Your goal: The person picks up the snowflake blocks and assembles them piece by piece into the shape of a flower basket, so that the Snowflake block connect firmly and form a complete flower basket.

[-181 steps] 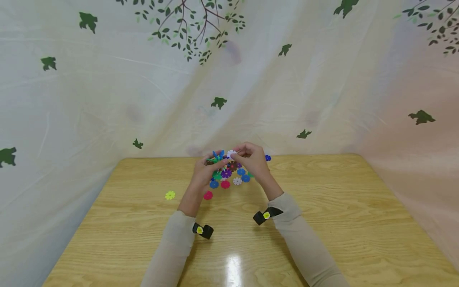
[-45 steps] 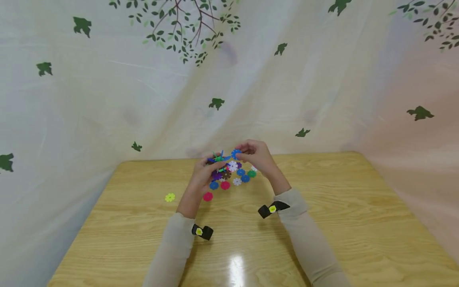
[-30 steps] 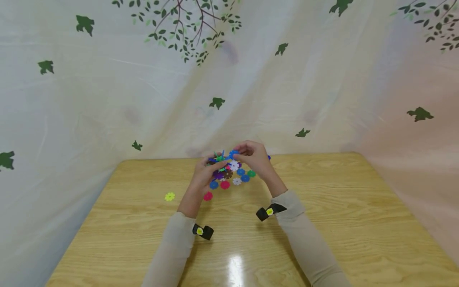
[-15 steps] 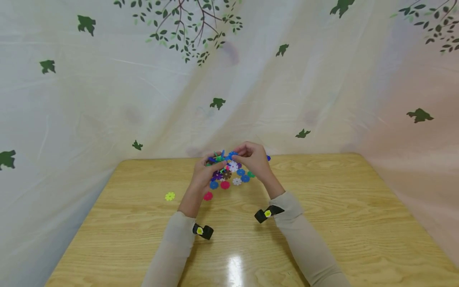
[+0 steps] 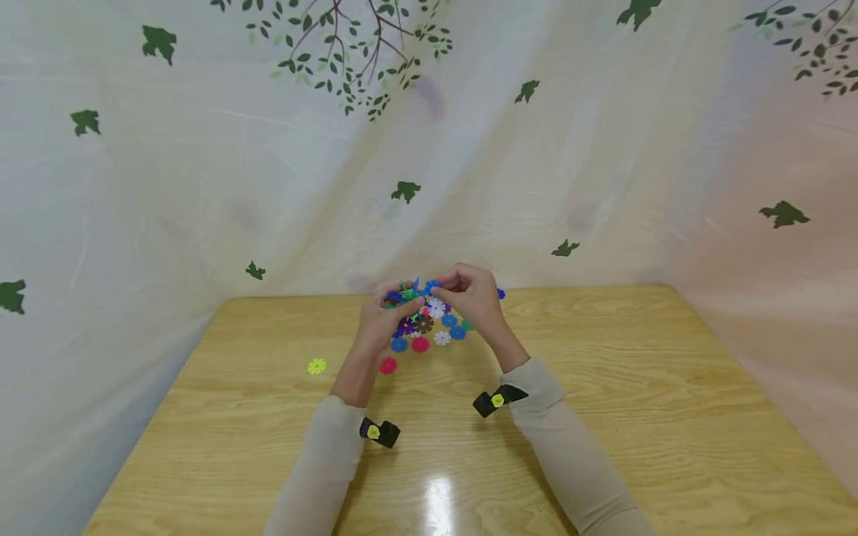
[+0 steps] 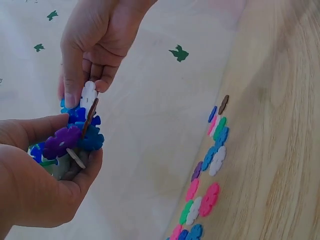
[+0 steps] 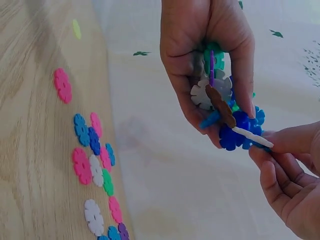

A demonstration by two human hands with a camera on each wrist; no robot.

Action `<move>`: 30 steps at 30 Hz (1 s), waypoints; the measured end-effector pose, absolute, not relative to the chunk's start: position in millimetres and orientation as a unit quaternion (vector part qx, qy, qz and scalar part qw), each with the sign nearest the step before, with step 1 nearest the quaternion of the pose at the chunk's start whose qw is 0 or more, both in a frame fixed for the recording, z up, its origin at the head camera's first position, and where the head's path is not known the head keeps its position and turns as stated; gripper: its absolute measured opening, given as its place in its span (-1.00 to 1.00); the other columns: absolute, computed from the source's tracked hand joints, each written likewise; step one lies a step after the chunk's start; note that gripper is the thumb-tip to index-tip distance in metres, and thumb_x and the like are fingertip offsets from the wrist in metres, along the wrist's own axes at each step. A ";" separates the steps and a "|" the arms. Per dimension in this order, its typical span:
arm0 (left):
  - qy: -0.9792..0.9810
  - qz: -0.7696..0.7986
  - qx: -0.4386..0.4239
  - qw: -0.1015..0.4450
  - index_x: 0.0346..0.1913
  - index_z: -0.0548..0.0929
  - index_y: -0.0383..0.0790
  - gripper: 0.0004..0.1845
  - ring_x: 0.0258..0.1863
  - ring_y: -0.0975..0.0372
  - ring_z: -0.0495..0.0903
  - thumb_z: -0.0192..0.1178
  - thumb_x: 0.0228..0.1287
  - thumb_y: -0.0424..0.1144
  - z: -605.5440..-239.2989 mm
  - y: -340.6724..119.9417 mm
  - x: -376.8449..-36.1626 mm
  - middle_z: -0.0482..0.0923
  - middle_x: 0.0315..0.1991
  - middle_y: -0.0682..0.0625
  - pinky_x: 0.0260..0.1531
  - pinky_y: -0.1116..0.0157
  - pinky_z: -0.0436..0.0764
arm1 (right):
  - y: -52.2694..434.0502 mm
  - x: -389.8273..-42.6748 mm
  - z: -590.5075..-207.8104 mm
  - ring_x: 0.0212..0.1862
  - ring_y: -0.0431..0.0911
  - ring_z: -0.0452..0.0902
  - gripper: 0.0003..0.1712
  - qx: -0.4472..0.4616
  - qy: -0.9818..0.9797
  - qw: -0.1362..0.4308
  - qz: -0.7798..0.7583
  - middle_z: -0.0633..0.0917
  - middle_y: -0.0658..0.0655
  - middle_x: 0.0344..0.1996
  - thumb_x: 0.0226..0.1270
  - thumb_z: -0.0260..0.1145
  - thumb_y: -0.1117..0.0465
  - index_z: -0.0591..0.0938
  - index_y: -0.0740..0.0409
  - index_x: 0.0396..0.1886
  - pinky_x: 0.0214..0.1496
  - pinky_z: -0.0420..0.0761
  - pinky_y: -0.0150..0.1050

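My left hand (image 5: 378, 321) holds a cluster of joined flower-shaped plastic discs (image 6: 62, 142) above the far part of the table. Blue, purple, green, white and brown discs show in it, set at different angles. Part of the cluster is hidden by the left fingers and palm. My right hand (image 5: 477, 301) pinches a blue notched disc (image 5: 432, 287) between thumb and fingers, right at the cluster's right edge. From the right wrist view, a white disc (image 7: 252, 136), seen edge-on, sticks out of the cluster close to the right fingertips.
Loose flower discs lie on the wooden table (image 5: 603, 417) beneath the hands, among them a pink disc (image 5: 420, 345), a white disc (image 5: 442, 338) and several blue ones. A yellow disc (image 5: 316, 366) lies apart at the left. A printed cloth (image 5: 322, 186) hangs behind the table.
Six seconds ago my right hand held a white disc at the cluster. Later it held a blue disc slightly apart, then moved left and brought that disc against the cluster.
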State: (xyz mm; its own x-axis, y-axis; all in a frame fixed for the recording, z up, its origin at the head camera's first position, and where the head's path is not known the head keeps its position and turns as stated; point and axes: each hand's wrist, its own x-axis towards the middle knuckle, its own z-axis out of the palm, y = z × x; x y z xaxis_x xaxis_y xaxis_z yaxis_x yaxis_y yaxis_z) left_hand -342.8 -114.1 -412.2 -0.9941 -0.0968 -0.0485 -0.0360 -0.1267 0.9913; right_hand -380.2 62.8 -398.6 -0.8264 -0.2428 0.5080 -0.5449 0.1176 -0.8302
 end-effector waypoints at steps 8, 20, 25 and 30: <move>-0.653 -0.755 0.056 0.014 0.23 0.61 -0.16 -0.57 0.05 0.12 0.62 0.38 0.31 -0.31 -409.0 -115.1 -343.0 0.55 0.18 -0.13 0.23 0.11 0.61 | 60.0 -381.0 -401.2 -0.45 -0.07 0.68 -0.85 0.257 -0.733 0.113 0.619 0.74 0.43 -0.32 0.24 0.48 0.42 0.71 0.44 -0.26 -0.35 0.76 -0.14; -0.636 -0.771 0.030 0.001 0.29 0.57 -0.15 -0.54 0.11 0.09 0.58 0.32 0.35 -0.30 -409.1 -116.4 -344.2 0.51 0.19 -0.11 0.19 0.18 0.60 | 62.0 -379.0 -397.0 -0.44 -0.16 0.63 -0.84 0.251 -0.732 0.108 0.625 0.72 0.42 -0.29 0.27 0.47 0.40 0.69 0.42 -0.23 -0.34 0.72 -0.28; -0.632 -0.774 0.028 -0.005 0.32 0.55 -0.15 -0.51 0.15 0.06 0.55 0.31 0.35 -0.31 -410.3 -116.4 -344.3 0.50 0.22 -0.12 0.23 0.19 0.57 | 62.7 -378.6 -398.5 -0.44 -0.18 0.62 -0.86 0.255 -0.727 0.116 0.626 0.72 0.42 -0.31 0.26 0.46 0.41 0.69 0.41 -0.24 -0.35 0.68 -0.37; -0.625 -0.780 0.020 -0.008 0.35 0.53 -0.16 -0.50 0.15 0.12 0.56 0.28 0.37 -0.30 -410.2 -117.0 -344.3 0.49 0.27 -0.13 0.25 0.22 0.57 | 63.0 -379.0 -398.3 -0.44 -0.21 0.62 -0.86 0.245 -0.727 0.120 0.630 0.72 0.40 -0.32 0.26 0.46 0.41 0.69 0.41 -0.24 -0.34 0.68 -0.38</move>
